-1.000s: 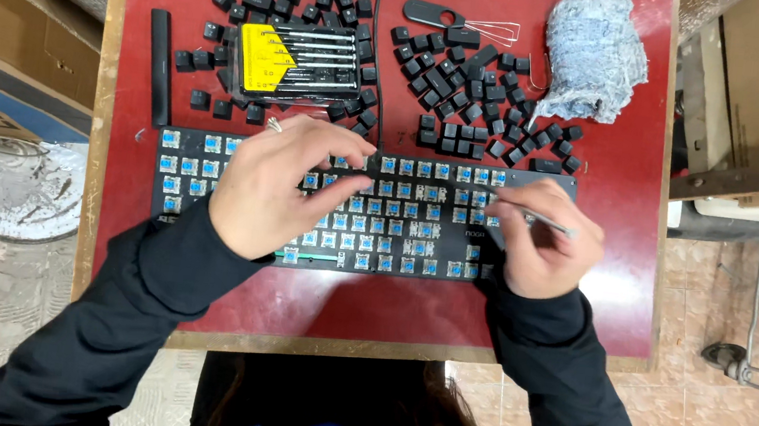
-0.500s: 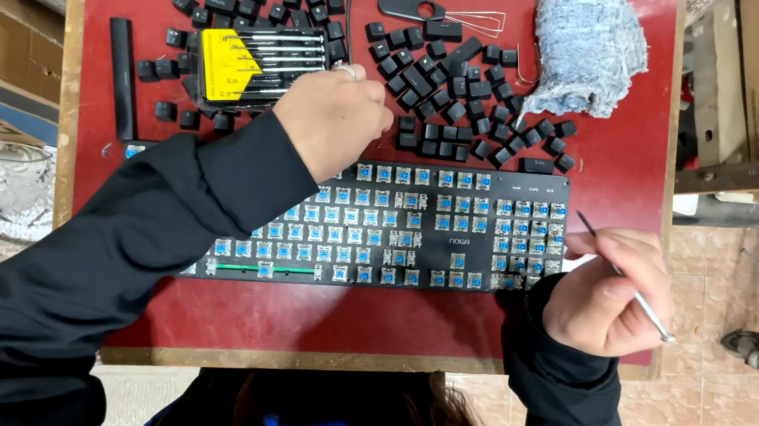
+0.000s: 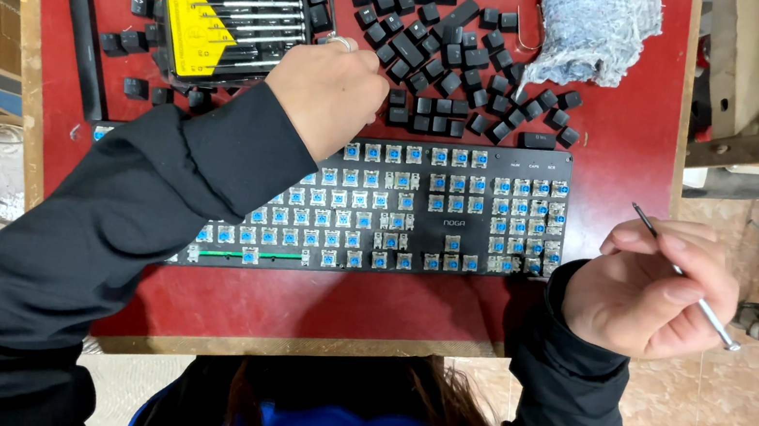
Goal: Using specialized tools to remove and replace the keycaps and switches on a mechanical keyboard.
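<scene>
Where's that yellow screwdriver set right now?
The screwdriver set lies at the table's far left, among loose keycaps, just left of the left hand.

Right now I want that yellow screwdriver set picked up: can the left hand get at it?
Probably yes. The left hand hovers right beside the yellow screwdriver set, with nothing lying between them; only loose black keycaps lie around it. The right hand holds a thin metal tool off the table.

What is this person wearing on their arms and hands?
Both arms are covered by long black sleeves, loose and creased, ending at the wrists. The left hand is bare of any glove and has a silvery ring on one of its fingers. The right hand is bare too, with no ring or watch in view.
</scene>
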